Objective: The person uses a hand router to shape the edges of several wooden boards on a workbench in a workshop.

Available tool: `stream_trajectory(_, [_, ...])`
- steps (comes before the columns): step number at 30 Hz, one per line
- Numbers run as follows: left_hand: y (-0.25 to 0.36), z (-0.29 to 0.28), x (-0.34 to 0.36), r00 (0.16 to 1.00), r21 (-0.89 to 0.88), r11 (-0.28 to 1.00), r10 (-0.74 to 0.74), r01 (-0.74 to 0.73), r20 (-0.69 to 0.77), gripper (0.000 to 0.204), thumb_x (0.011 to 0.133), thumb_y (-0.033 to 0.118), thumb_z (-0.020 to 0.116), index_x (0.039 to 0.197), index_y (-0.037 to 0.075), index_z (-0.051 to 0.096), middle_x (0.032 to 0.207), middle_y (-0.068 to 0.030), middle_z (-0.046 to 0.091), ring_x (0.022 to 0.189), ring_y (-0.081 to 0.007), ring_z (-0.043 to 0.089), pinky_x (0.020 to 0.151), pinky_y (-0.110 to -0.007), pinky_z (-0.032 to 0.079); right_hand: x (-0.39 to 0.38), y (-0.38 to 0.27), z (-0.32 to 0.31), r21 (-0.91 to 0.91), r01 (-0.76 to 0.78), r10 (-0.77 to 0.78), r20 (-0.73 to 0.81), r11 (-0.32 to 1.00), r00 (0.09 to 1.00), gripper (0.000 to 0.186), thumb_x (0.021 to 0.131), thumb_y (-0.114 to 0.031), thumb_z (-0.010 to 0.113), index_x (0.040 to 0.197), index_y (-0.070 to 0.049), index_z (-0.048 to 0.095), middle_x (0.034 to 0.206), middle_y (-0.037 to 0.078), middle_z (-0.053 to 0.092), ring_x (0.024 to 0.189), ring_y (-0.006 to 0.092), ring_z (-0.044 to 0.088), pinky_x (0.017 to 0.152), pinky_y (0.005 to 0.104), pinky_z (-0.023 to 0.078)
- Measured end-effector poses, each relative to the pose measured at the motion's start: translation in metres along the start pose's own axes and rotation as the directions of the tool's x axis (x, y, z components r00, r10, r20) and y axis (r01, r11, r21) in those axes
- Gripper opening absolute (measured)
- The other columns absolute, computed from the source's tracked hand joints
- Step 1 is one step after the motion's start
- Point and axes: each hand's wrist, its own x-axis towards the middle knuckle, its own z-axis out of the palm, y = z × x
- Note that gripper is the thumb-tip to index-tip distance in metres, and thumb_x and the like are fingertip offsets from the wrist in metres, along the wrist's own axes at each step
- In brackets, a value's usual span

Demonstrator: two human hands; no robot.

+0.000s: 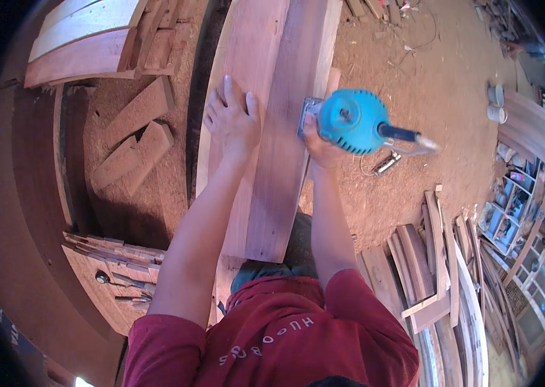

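A long reddish-brown wooden board [282,129], wide and made of side-by-side strips, stretches away from my waist. My left hand [232,126] lies flat on its left part with the fingers apart. At the board's right edge, my right hand [322,145] is closed round a turquoise power tool [353,119] with a rounded, vented housing. The tool's metal base [310,116] sits against the board near that edge. From the housing's right side sticks a black cord sleeve [398,133], blurred toward its end. The tool hides most of my right fingers and its working tip.
Offcut blocks [140,138] lie in sawdust at left, below stacked curved planks [85,45]. Hand tools [134,287] rest at lower left. Long wood strips [440,264] are piled at lower right. A small metallic cylinder [387,163] lies beyond the tool. A shelf [514,203] stands far right.
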Motion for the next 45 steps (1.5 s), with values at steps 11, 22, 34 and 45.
stream_trajectory(11, [0.002,0.001,0.001,0.999,0.062,0.998,0.029,-0.027,-0.036,0.065,0.100,0.045,0.057,0.155,0.012,0.044,0.142,-0.0310,0.049,0.132,-0.0437,0.049,0.108,-0.055,0.038,0.115,0.008,0.045,-0.057,0.083,-0.088,-0.089,0.995,0.992,0.075,0.071,-0.034,0.094,0.122,0.007,0.058,0.114,0.018,0.067,0.104,0.0300,0.066,0.094,0.0406,0.052])
stream_trajectory(22, [0.006,-0.004,0.004,1.000,0.070,0.998,0.005,-0.005,0.001,0.065,0.099,0.043,0.058,0.154,0.012,0.044,0.142,-0.0287,0.048,0.134,-0.0414,0.047,0.108,-0.054,0.038,0.193,0.048,0.080,-0.303,0.176,-0.232,-0.160,0.936,0.959,0.082,0.064,-0.041,0.092,0.125,0.001,0.057,0.109,0.021,0.069,0.097,0.0373,0.070,0.084,0.0433,0.055])
stream_trajectory(34, [0.010,-0.010,0.002,0.999,-0.012,1.000,-0.001,0.001,0.046,0.064,0.101,0.042,0.055,0.157,0.013,0.039,0.148,-0.0303,0.043,0.136,-0.0462,0.044,0.111,-0.057,0.035,0.269,0.075,0.110,-0.353,0.223,-0.301,-0.184,0.909,0.936,0.081,0.075,-0.036,0.089,0.137,0.003,0.053,0.115,0.019,0.070,0.103,0.0307,0.069,0.091,0.0413,0.054])
stream_trajectory(45, [-0.006,0.007,-0.002,0.986,0.014,0.996,0.089,-0.088,-0.141,0.062,0.100,0.047,0.054,0.150,0.011,0.047,0.140,-0.0284,0.052,0.127,-0.0447,0.052,0.102,-0.058,0.043,0.019,-0.046,-0.014,-0.061,-0.147,0.151,0.072,0.987,0.986,0.076,0.073,-0.028,0.092,0.132,0.000,0.054,0.120,0.012,0.066,0.109,0.0243,0.064,0.098,0.0403,0.052])
